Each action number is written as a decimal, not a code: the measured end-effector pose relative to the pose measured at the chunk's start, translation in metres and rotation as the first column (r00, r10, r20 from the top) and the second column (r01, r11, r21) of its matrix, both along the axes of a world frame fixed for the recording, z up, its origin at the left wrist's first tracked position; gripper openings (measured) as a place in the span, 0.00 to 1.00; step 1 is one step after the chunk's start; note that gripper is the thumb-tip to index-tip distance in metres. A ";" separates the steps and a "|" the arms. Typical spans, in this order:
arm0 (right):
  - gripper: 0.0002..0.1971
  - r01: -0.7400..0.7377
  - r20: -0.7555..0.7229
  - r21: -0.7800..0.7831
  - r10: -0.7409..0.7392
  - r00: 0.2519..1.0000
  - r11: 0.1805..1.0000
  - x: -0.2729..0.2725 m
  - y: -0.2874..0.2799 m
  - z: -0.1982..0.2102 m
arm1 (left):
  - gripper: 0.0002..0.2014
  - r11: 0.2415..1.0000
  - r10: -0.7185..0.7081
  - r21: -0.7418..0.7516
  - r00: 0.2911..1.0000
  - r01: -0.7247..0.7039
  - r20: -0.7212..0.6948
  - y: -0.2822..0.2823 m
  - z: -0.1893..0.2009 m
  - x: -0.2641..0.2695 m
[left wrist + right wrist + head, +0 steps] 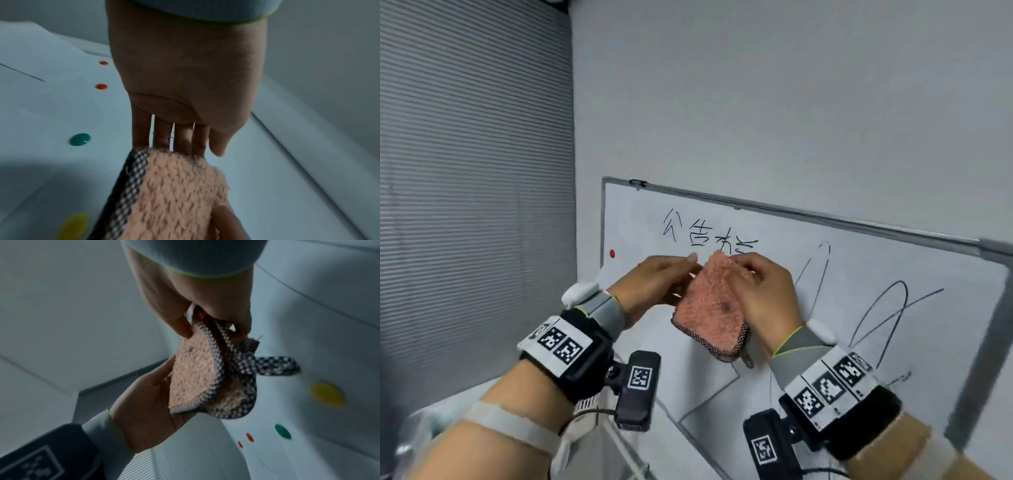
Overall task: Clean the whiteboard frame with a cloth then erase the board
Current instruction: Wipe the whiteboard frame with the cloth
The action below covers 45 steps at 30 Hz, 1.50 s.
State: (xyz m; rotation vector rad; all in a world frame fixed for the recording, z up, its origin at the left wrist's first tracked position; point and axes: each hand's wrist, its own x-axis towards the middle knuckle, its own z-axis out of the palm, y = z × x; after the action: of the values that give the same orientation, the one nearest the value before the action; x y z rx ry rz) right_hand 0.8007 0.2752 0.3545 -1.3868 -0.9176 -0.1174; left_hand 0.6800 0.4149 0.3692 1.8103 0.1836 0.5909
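A folded pink cloth (712, 315) with a black-and-white checked border hangs in front of the whiteboard (876, 274). My right hand (739, 270) pinches its top edge between thumb and fingers; the right wrist view shows this grip (216, 327) on the cloth (193, 378). My left hand (681, 270) lies flat against the cloth's left face with straight fingers. In the left wrist view the left hand (185, 141) has its fingertips hidden behind the cloth (174, 194). The board has a grey frame (808, 214), black handwriting (705, 233) and scribbled curves (887, 308).
Round magnets sit on the board's left part: a red magnet (612, 253), a green magnet (80, 139), a yellow magnet (327, 393). Grey window blinds (476, 205) fill the left side. A bare wall (791, 102) rises above the board. The cloth's checked loop (277, 365) dangles.
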 end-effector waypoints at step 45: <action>0.08 0.788 0.835 -0.053 -0.406 0.372 0.613 0.007 0.213 0.094 | 0.24 0.761 0.040 0.617 0.964 -0.201 0.264 0.240 0.090 0.105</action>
State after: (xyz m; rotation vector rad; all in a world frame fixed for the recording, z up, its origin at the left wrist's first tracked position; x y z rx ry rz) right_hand 0.8082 0.4881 0.4489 -2.1628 -1.0738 -1.2736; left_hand 0.7845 0.6546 0.4588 2.3772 -0.0835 1.0539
